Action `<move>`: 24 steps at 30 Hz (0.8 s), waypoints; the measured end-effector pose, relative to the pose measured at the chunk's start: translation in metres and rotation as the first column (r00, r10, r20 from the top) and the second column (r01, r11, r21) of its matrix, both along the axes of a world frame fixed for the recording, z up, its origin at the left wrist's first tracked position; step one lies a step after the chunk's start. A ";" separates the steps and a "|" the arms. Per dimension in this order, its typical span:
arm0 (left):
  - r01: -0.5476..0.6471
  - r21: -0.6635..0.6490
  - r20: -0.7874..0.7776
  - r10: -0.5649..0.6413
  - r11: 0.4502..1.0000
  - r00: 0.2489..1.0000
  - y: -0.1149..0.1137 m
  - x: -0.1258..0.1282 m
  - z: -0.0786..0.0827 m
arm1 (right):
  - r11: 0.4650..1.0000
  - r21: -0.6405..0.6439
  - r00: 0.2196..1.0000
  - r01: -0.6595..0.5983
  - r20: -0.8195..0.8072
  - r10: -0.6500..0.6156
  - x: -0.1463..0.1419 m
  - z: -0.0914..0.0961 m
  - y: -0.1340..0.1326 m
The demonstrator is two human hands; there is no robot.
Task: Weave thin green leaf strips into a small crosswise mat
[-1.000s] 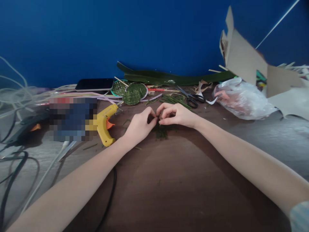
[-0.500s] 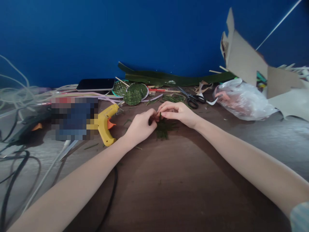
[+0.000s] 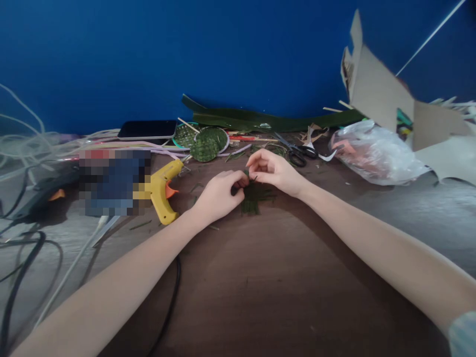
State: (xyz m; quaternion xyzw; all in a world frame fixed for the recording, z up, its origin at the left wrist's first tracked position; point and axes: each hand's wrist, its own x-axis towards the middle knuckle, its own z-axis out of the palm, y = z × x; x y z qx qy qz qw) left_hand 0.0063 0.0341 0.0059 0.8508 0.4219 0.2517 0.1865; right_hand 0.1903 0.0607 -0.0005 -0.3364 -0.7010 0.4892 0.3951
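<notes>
Over the middle of the table, my left hand [image 3: 224, 193] is closed, its thumb and fingers curled around a small bundle of green leaf strips [image 3: 251, 206]. The strips' loose ends fan out over the table below the fingertips. Close against it from the right comes my right hand [image 3: 278, 174], thumb and fingertips brought together in a pinch at the top of the bundle. A thin dark green strip shows at those fingertips. Just how the strips are joined is hidden by the fingers.
Left of my hands lies a yellow glue gun [image 3: 162, 191]. Behind stand woven leaf discs [image 3: 205, 144], a phone [image 3: 148, 129], long green leaves [image 3: 260, 120] and scissors [image 3: 295, 152]. A plastic bag [image 3: 375, 153] and cardboard [image 3: 383, 89] sit at right. A black cable [image 3: 171, 302] runs in front.
My left hand has shifted slightly right, its fingers closing further over the bundle. My right fingertips have lifted a little and arched away from the left fingers.
</notes>
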 end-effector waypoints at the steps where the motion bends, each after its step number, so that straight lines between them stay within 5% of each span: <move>1: 0.002 0.001 -0.004 -0.002 1.000 1.000 0.000 0.000 0.000 | 1.000 0.013 1.000 0.001 0.023 -0.001 0.000 0.000 0.000; 9: -0.005 0.018 -0.024 0.005 1.000 1.000 0.000 0.001 0.000 | 0.988 0.155 0.957 -0.022 0.289 -0.024 -0.003 0.003 -0.004; 24: -0.080 -0.021 0.010 0.080 0.997 0.997 0.000 0.001 0.000 | 0.991 0.112 0.936 -0.077 0.351 0.033 0.002 0.008 -0.003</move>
